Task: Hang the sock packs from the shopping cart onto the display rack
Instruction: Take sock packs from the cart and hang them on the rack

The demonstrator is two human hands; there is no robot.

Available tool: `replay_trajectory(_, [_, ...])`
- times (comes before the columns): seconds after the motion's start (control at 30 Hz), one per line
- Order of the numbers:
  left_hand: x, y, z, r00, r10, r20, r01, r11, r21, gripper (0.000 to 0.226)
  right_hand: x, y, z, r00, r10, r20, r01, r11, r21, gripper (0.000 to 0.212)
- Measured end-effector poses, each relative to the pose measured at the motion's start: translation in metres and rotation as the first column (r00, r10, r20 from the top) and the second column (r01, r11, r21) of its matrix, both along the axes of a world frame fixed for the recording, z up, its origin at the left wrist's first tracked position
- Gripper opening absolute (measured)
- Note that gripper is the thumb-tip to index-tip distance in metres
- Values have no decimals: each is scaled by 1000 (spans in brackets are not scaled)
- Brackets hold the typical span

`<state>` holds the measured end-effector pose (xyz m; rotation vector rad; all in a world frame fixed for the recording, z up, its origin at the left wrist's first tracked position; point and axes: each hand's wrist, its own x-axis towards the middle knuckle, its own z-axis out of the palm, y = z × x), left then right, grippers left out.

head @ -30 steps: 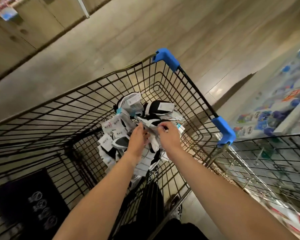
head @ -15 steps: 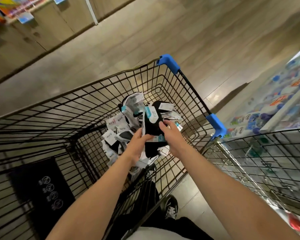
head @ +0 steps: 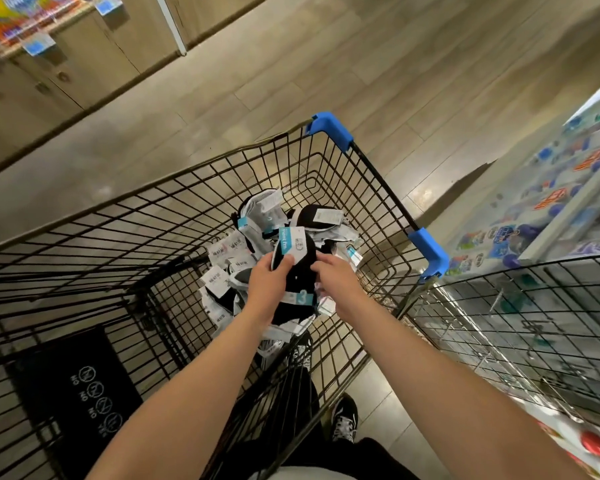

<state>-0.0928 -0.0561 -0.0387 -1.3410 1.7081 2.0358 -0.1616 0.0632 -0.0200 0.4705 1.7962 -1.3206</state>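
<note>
Since a second ago the hands have quit digging around, and one black sock pack with a white-and-teal card label [head: 303,261] has come up off the heap. It's now held just above the rest, over the middle of the cart.

Container-wise, the black wire shopping cart [head: 381,187] holds a jumbled pile of sock packs [head: 222,251]. They're black, white and grey with white paper tags, heaped on the cart's floor toward its far end. At the cart's near end, the flap carries a black rectangular panel with white "NO" icons [head: 73,393]. Blue plastic corner guards [head: 329,128] sit on the cart's rim.

The left hand [head: 267,282] has its fingers wrapped round the held pack's left edge, just under the card label. The right hand [head: 336,275] has its back to the camera, fingers bent onto the pack's right edge, so both hands are grasping the same pack. Both bare forearms reach in over the cart's near end. A teal band printed "3" crosses the pack lower down.

A black wire grid display rack [head: 534,323] with metal hooks stands just beside the cart's right side, and the held pack isn't on it yet.

Counts: one cart, one rack, two blue guards, two hands and one pack lifted. The pile is too tangled for me to count. One black-and-white sneaker [head: 343,420] shows on the floor by the cart's near right corner.
</note>
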Motion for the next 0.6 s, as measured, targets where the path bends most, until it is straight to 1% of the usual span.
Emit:
replay_trajectory(0.07, [-13, -5, -9, 1000, 20, 10, -20, 999, -46, 24, -13, 0, -15, 995, -92, -30, 94, 993, 67, 23])
replay_trajectory(0.1, [-21, -8, -15, 1000, 20, 22, -19, 998, -62, 23, -21, 0, -23, 991, -131, -40, 134, 987, 93, 24])
replay_trajectory(0.17, [-36, -13, -28, 999, 14, 44, -10, 995, -101, 17, -36, -1, -38, 982, -187, -33, 190, 976, 107, 30])
replay_trajectory(0.23, [-50, -18, -41, 998, 4, 64, 5, 989, -146, 9, -50, -6, -53, 974, -226, -8, 226, 969, 97, 31])
replay_trajectory(0.3, [-64, -25, -56, 997, -11, 75, 27, 978, -209, 4, -65, -17, -72, 972, -236, -8, 236, 968, 91, 35])
replay_trajectory(0.37, [-77, -32, -74, 996, -36, 84, 56, 967, -247, 2, -82, -27, -92, 979, -204, -5, 203, 974, 95, 45])
replay_trajectory(0.47, [-91, -39, -102, 990, -75, 116, 105, 953, -283, 15, -103, -39, -118, 985, -175, 3, 174, 980, 93, 52])
replay_trajectory(0.5, [-93, -41, -110, 989, -83, 120, 115, 951, -287, 15, -107, -42, -127, 983, -181, 8, 180, 979, 94, 55])
replay_trajectory(0.6, [-95, -43, -125, 989, -99, 106, 128, 941, -314, 10, -113, -47, -147, 975, -220, -18, 220, 961, 168, 54])
